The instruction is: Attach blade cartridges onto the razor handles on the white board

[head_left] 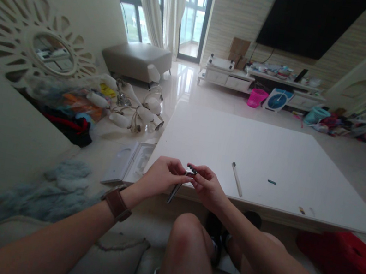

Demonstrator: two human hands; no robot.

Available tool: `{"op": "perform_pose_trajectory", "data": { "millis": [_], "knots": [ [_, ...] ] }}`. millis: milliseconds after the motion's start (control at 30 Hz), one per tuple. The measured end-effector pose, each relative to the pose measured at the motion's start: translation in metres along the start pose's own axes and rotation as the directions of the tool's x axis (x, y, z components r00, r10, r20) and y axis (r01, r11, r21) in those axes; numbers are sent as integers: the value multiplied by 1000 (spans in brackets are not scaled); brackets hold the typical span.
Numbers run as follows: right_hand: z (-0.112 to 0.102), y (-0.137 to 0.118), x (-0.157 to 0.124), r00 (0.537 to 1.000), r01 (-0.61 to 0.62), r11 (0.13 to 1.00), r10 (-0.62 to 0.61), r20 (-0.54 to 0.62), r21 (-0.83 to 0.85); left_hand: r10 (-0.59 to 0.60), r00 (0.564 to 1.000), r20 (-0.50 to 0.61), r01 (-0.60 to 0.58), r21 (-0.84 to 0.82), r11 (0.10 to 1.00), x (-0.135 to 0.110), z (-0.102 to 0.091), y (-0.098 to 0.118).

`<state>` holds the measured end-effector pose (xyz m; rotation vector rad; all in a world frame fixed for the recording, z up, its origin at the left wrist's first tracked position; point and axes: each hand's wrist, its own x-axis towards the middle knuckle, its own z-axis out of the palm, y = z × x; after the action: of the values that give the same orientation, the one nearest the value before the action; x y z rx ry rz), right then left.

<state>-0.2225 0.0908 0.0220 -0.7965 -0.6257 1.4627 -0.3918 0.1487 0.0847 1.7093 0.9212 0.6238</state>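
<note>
Tabletop (210, 141), smooth, flat and white with a soft sheen, spreads ahead; on it, to the right of the hands, lie a slim pale stick (237, 180) with a dark tip and a short dark-green bar (272, 182). Held up near its front left edge is a small shiny piece (190, 171), silvery with a dark, knobbly border, too small to make out fully. A narrow, straight dark strip (174, 194) slants down below it; whether the two are joined I cannot tell. The left hand (163, 171) and right hand (209, 186) meet at the piece, thumbs and fingertips pinching it from either side. Both forearms reach forward and converge, fingers curled, a broad brown leather-like band (117, 202) around the left wrist.
</note>
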Motion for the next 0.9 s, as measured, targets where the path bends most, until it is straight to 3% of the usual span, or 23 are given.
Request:
{"op": "perform_pose_trajectory", "data": {
  "millis": [900],
  "knots": [
    [-6,3,3,997,71,992,-70,10,-100,-19,1000,-3,19,30,999,0,-1,-2]
  ]
}}
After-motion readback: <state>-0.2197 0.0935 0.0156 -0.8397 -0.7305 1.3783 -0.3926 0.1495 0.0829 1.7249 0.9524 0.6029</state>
